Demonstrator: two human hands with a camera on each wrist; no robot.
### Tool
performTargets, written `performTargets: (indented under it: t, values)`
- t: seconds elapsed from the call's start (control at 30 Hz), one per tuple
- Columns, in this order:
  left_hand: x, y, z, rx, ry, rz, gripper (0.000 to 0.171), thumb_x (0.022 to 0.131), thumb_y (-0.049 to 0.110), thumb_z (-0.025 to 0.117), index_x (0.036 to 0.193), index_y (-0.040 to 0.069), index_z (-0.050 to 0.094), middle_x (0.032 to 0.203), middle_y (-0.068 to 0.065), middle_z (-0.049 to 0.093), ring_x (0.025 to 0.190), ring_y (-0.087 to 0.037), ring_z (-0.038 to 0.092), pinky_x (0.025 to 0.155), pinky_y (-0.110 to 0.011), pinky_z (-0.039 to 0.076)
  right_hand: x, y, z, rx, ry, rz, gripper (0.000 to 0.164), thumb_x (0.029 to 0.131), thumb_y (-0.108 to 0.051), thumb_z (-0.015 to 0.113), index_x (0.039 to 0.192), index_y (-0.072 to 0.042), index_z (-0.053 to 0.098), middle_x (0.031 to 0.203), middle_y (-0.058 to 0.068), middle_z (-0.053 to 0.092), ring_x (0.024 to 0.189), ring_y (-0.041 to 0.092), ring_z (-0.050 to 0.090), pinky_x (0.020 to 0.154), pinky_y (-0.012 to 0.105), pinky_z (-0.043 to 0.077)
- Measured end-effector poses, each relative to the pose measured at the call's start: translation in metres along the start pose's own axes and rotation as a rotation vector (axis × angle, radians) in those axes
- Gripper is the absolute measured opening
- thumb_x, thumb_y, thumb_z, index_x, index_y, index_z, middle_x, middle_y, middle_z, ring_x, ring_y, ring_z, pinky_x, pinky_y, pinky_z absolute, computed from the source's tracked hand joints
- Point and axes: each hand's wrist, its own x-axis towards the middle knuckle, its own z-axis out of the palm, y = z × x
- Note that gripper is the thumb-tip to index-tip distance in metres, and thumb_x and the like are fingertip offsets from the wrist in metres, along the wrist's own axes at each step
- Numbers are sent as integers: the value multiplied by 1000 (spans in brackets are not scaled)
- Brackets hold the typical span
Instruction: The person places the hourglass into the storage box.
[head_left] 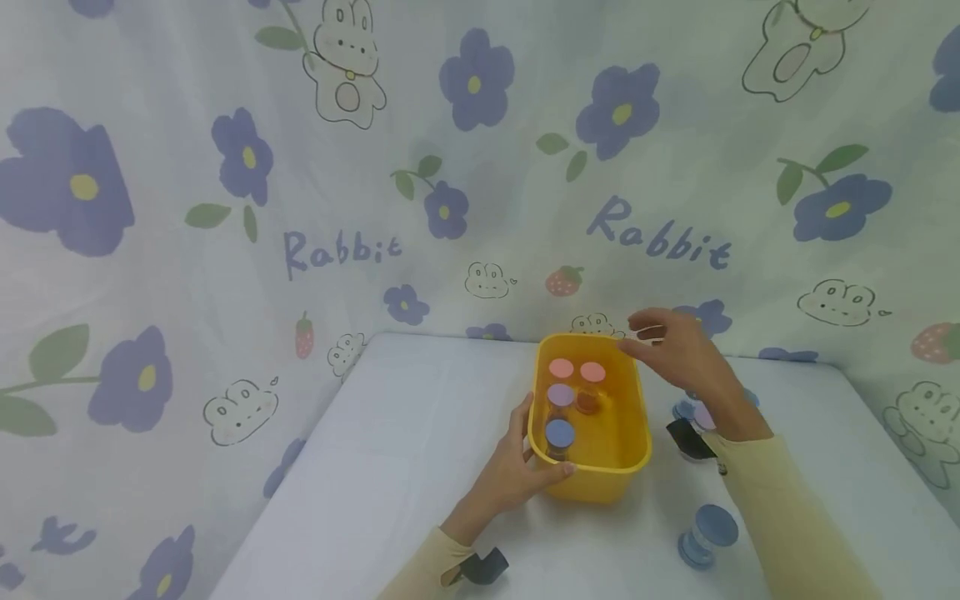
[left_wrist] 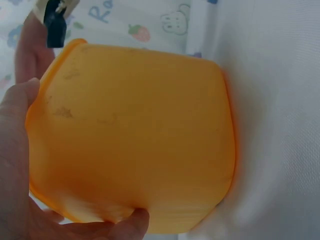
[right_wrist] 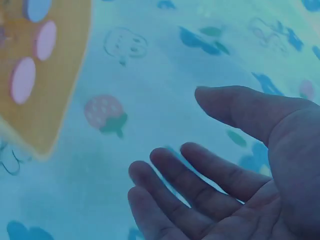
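Observation:
A yellow plastic bin point(head_left: 592, 486) stands on the table. My left hand point(head_left: 512, 468) grips its near left corner, the thumb on the near rim and the fingers along the left side; the left wrist view shows the bin wall point(left_wrist: 135, 135) between thumb and fingers. Inside are several spool-shaped pieces with flat round ends: two with pink tops, one purple-topped piece point(head_left: 561, 395) and a blue-topped piece point(head_left: 559, 435). My right hand point(head_left: 678, 348) holds nothing, its fingers loosely bent and spread, close to the bin's far right corner. The right wrist view shows its empty palm point(right_wrist: 240, 200).
A blue spool-shaped piece point(head_left: 708, 536) sits on the white table point(head_left: 375, 467) at the near right. More blue and purple pieces point(head_left: 703, 415) lie right of the bin, partly hidden by my right wrist. A patterned curtain point(head_left: 480, 167) hangs behind the table.

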Motion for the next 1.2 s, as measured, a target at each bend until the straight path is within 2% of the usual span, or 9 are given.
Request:
performTargets:
  t: [0.2,0.33,0.43,0.5,0.57,0.63,0.73,0.93,1.2]
  values:
    - [0,-1,1,4,-1,2,113,85,52,80,166,28,6,174,-1,21,158,-26,32,120,-59,40,-24,25,-18,39,95,-41,58,99,-42,67,144,-7,55,143,22,60,130,45,59,108,57,52]
    - [0,-1,1,-1,-3,3,114,84,53,80,166,27,6,174,-2,21,158,-26,32,120,-60,40,-36,50,-25,45,133,-47,58,101,-45,64,143,-6,56,139,24,61,126,46,61,101,52,57]
    - [0,-1,1,-7,-4,4,113,85,51,80,166,27,6,174,-2,21,158,-26,31,120,-60,40,-45,68,-28,42,166,-29,59,101,-47,64,143,-6,56,138,24,62,124,47,62,90,31,64]
    - [0,-1,1,-10,-5,6,112,85,49,80,166,27,6,174,-2,21,158,-26,31,120,-61,40,-52,78,-28,40,198,-30,57,100,-45,65,142,-7,57,135,23,63,121,44,64,80,12,60]
    - [0,-1,1,-10,-5,4,111,85,50,80,166,28,6,174,-1,21,158,-25,31,120,-60,40,-58,87,-27,48,232,-53,52,100,-41,67,139,-7,60,131,23,66,114,23,69,76,-1,50]
    - [0,-1,1,-10,-5,6,111,85,50,80,166,30,6,174,0,22,158,-24,32,121,-60,40,-64,93,-25,56,250,-94,46,99,-35,70,135,-6,63,127,21,68,104,-1,68,76,-6,44]
    - [1,1,-1,-8,-5,9,111,84,53,80,166,32,6,173,3,22,157,-22,33,121,-57,40,-73,98,-22,66,251,-142,41,97,-28,74,130,-6,66,118,10,72,94,-26,53,79,-6,45]
    - [3,3,-3,-6,-3,5,112,84,54,80,166,32,6,173,6,22,158,-22,32,122,-56,40,-89,108,-20,71,215,-136,37,95,-26,76,126,-9,68,107,-26,68,93,-24,58,75,1,52]
    - [2,-1,0,-18,-12,16,111,85,51,80,165,33,6,173,6,22,158,-24,31,121,-60,39,-116,126,-4,79,168,-145,39,93,-23,79,126,-8,67,109,-26,69,96,-18,63,79,3,54]
